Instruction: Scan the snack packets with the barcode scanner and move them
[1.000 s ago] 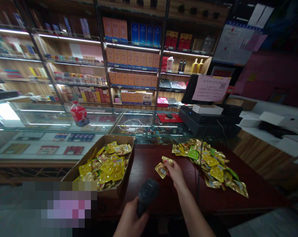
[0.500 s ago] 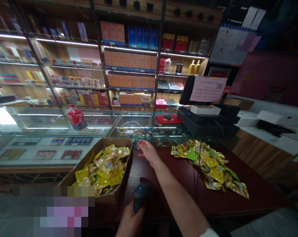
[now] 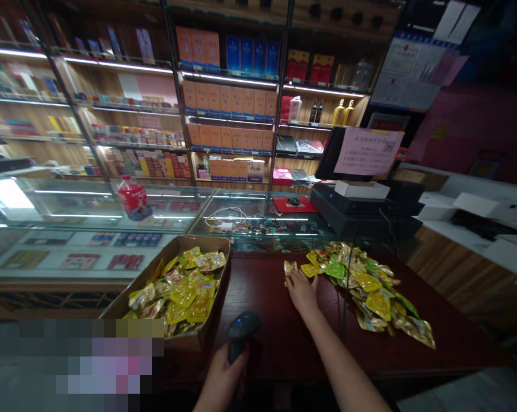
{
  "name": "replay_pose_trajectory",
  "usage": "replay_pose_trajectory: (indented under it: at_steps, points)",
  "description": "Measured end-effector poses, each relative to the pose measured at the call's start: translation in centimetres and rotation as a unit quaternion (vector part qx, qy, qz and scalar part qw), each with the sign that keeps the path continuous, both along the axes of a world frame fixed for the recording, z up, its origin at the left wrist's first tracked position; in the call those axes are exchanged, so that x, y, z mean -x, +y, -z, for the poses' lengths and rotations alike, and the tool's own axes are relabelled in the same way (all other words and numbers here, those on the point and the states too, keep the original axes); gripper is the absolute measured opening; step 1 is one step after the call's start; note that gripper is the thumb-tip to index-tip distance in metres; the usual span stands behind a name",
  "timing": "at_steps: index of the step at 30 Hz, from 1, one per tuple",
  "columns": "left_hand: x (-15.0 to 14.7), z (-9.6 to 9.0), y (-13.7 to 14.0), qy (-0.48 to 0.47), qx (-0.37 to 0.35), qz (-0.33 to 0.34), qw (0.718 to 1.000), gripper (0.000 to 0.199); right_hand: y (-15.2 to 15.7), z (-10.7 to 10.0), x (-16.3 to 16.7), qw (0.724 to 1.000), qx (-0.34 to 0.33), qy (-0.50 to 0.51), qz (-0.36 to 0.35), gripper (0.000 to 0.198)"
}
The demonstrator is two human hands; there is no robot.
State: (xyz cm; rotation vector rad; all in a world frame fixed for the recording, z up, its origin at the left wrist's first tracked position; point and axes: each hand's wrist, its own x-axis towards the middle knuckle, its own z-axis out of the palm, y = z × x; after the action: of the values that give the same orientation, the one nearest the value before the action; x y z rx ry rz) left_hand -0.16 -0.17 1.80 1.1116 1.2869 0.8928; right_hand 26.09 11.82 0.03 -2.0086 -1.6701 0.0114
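While left hand (image 3: pixel 224 369) grips scanner (image 3: pixel 242 325) by near edge of surface (image 3: pixel 258 286), right hand (image 3: pixel 303 293) touches gold packet (image 3: pixel 290 267) toward far edge, hold unclear: likely pick-up, next needing firm pinch.

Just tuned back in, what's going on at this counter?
The left hand grips a dark handheld scanner. The right hand touches a gold packet, left of a loose packet pile on the dark red tabletop. Yellow and gold packets lie in an open cardboard box further left.
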Motion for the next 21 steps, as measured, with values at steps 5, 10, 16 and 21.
replay_pose_trajectory:
  at_steps: [5, 10, 16, 21]
  points:
    - [-0.2, 0.8, 0.1, -0.011, -0.002, -0.012, 1.000, 0.041, -3.2, 1.2, 1.2, 0.998, -0.006, 0.049, 0.048, 0.037]
    - [-0.1, 0.7, 0.0, -0.029, 0.017, 0.002, 0.999, 0.047, -4.7, 1.7, 3.2, 0.990, 0.016, 0.019, 0.137, 0.055]
    - [0.4, -2.5, -1.6, -0.028, -0.004, 0.063, 0.998, 0.037, -5.6, 1.8, 3.6, 0.979, -0.088, 0.185, 0.020, 0.037]
    - [-0.1, -4.8, -2.2, 0.005, -0.033, 0.084, 0.996, 0.029, -5.9, 1.6, 3.1, 0.907, -0.123, 0.401, -0.038, 0.044]
